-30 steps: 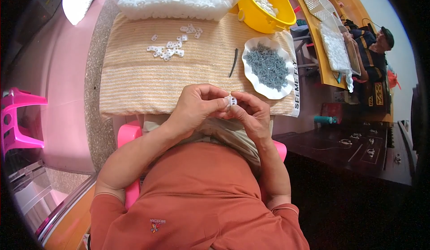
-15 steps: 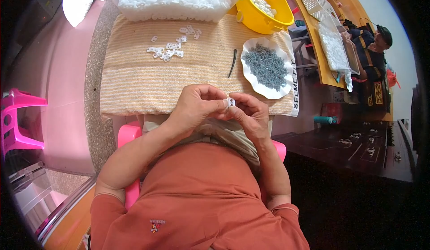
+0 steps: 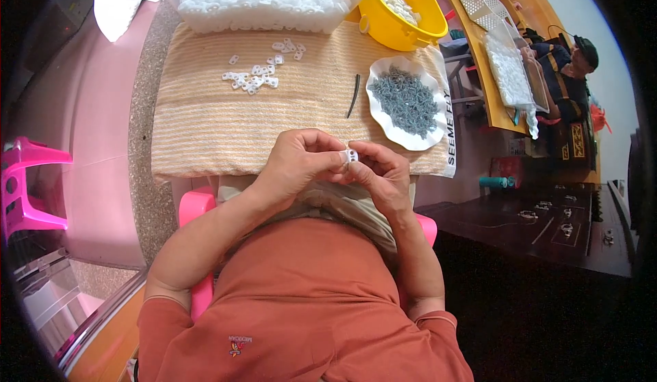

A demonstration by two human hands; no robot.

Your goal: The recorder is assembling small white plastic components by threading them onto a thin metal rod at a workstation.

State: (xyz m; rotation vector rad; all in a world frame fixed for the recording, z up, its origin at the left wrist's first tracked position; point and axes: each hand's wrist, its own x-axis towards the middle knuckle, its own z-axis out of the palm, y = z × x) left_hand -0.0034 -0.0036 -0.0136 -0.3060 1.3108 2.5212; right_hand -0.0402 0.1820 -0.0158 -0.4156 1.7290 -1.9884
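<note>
Just past the towel's near edge, my left hand [image 3: 306, 159] pinches a small white plastic piece with dark holes [image 3: 352, 155] between thumb and fingers. From the other side my right hand [image 3: 382, 174] is closed on the same piece, thumb and fingertips at its edge. Anything else between the fingertips is too small to make out. Beyond the hands, on the striped towel [image 3: 205, 129], lies a thin black stick [image 3: 353, 96]. A white wavy-rimmed plate [image 3: 405, 142] to its right holds a heap of small grey parts [image 3: 405, 101].
Loose white pieces [image 3: 253, 79] lie scattered on the towel's far left. Behind them stands a clear bin [image 3: 263, 5] full of white pieces, beside a yellow basket [image 3: 390, 22]. A pink stool [image 3: 31, 183] is at left; at far right another person [image 3: 571, 74] sits by a bench.
Both hands keep hold of the white piece in almost the same spot. The view has shifted very slightly; nothing else has visibly moved.
</note>
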